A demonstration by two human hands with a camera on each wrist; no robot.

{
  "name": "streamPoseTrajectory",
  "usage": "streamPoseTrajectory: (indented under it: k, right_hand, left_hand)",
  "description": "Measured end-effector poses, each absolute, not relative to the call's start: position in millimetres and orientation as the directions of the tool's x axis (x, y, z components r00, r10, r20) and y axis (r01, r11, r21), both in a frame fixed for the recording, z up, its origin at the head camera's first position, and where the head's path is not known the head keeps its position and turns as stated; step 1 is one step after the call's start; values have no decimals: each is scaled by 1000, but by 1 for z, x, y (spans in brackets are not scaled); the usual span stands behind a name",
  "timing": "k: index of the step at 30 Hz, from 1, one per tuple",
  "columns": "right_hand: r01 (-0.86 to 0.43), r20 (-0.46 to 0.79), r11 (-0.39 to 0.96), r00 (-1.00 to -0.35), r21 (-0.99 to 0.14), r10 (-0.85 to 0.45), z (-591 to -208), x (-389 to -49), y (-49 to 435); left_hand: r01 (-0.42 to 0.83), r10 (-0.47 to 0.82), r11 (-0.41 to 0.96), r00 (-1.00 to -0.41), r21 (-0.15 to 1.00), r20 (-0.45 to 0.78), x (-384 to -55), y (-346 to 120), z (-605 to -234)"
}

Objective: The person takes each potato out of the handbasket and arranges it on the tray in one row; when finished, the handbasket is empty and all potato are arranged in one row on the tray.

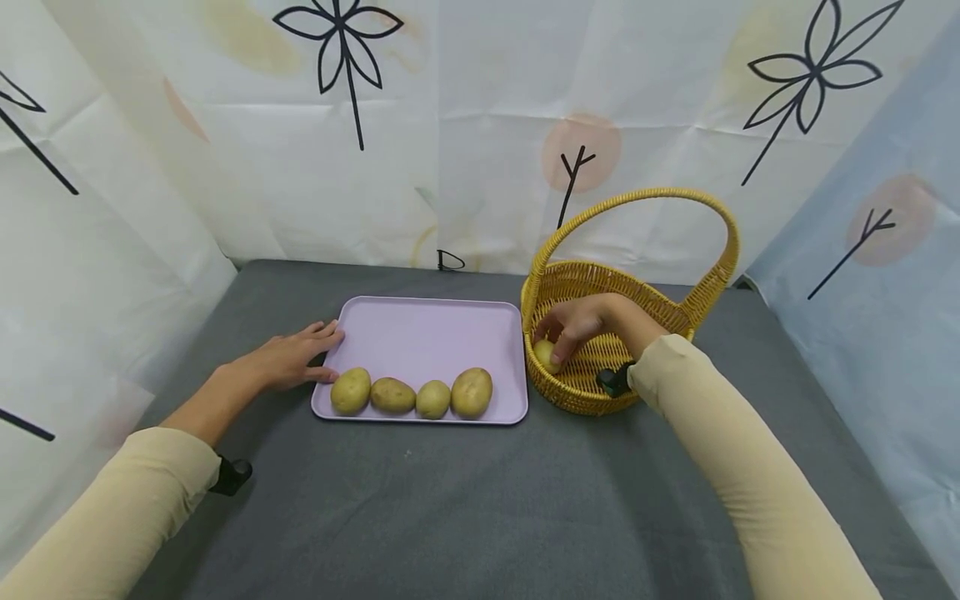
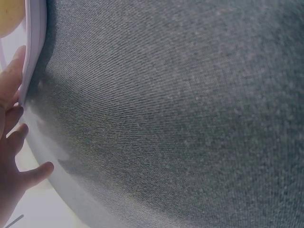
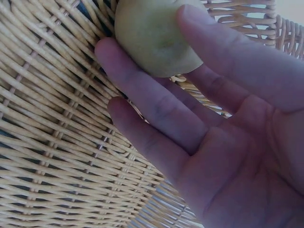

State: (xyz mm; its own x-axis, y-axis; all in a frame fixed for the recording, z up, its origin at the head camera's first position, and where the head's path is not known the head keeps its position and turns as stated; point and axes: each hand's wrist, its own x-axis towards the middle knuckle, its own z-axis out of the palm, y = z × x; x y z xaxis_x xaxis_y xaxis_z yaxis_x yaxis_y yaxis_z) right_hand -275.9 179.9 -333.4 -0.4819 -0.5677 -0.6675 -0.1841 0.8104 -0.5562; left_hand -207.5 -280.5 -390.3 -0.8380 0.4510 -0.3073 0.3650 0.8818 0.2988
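Note:
Inside the yellow wicker basket [image 1: 585, 400], my right hand [image 1: 577, 323] holds a potato [image 1: 544, 355] near the basket's left wall. The right wrist view shows the thumb on one side of this potato [image 3: 156, 38] and fingers on the other, close to the woven wicker. My left hand [image 1: 296, 358] rests at the left edge of a lilac tray [image 1: 427, 325], fingers spread, the thumb near the leftmost potato [image 1: 350, 391]. Several potatoes stand in a row along the tray's front edge, the rightmost potato [image 1: 472, 393] being the largest.
A tall arched handle [image 1: 637, 196] rises over the basket. The basket stands close against the tray's right side, on a dark grey cloth [image 1: 450, 500]. Patterned white curtains [image 1: 480, 167] hang behind and at both sides of the table.

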Motion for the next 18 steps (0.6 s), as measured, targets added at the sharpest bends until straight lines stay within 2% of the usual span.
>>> streamPoseTrajectory:
  k: [7,13,18]
  right_hand:
    - [-308,-627,804,-507,-509,-591,-331,-275,181]
    - [-362,-573,753,-493,-550,-655,-328,-273,185]
    - [-381,-502,706,-509,-598,-700,-323,-266,192]
  left_hand:
    - [367,453,881,-836,298,-309,-208,-281,-391]
    - [363,447,884,-839,294,-309,-208,-280,-393]
    - [369,451,883,-840,291,-301,-208,-280,-394]
